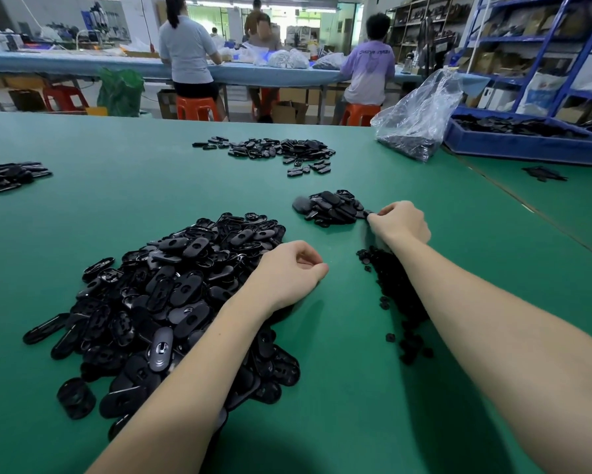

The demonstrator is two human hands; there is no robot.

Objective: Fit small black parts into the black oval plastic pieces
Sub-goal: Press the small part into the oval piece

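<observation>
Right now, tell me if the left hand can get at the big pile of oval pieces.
Probably yes: the left hand rests at the right edge of the big pile of oval pieces, fingers curled and apparently empty, with nothing between them.

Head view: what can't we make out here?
- Right hand: grip contents hidden by its curled fingers at the small pile.
- Left hand: palm side hidden; holding anything, unclear.
- Small parts: partly covered by the right forearm; shape too small.
- Bag: contents blurred.
</observation>
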